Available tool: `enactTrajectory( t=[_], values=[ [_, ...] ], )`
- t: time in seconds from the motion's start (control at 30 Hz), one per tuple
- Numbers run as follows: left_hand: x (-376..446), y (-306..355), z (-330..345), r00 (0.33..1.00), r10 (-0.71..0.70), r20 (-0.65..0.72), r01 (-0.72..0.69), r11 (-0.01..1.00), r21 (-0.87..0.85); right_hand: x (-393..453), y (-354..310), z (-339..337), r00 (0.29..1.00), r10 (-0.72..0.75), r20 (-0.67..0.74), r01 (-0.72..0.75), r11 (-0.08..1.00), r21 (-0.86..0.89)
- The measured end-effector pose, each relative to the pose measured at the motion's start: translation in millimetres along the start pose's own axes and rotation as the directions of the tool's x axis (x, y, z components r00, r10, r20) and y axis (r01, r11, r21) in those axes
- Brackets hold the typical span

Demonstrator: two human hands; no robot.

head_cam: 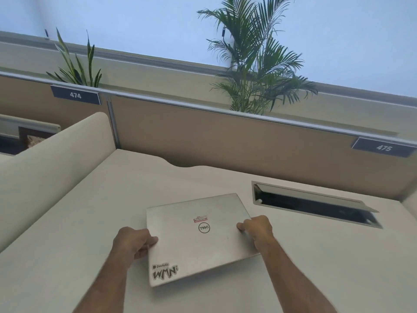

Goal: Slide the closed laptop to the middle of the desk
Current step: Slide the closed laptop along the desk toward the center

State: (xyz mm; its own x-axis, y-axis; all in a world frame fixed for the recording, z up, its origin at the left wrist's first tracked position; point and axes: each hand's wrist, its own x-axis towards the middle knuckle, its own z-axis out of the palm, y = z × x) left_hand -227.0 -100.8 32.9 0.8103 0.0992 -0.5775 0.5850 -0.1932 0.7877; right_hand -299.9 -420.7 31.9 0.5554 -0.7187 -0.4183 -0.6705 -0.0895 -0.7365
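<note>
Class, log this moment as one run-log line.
laptop: closed, flat on desk | left hand: gripping left edge | right hand: gripping right edge | cable tray: open, right of laptop

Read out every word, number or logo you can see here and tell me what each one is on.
"474": dark sign on the partition, left.
"475": dark sign on the partition, right.
"DELL": round logo on the closed laptop lid, upside down from here.
"Devfolio" above "WMN": sticker at the lid's near left corner.
Small red and white label above the logo: too blurred to read.
</note>
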Motion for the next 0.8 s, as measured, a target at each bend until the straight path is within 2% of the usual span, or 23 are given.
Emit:
enactTrajectory(
  t=[0.47,0.8],
  values=[
    [-60.9,-35.6,58.7,0.986,-0.026,0.165,0.005,0.992,0.123,-36.7,85.6,-89.1,0.988,0.097,-0.117,-0.091,0.994,0.061],
    [-87.7,-56.3,84.7,0.971,-0.032,0.238,-0.023,0.974,0.223,-53.2,135.3,-121.6,0.975,0.145,-0.166,-0.132,0.987,0.089]
  ],
)
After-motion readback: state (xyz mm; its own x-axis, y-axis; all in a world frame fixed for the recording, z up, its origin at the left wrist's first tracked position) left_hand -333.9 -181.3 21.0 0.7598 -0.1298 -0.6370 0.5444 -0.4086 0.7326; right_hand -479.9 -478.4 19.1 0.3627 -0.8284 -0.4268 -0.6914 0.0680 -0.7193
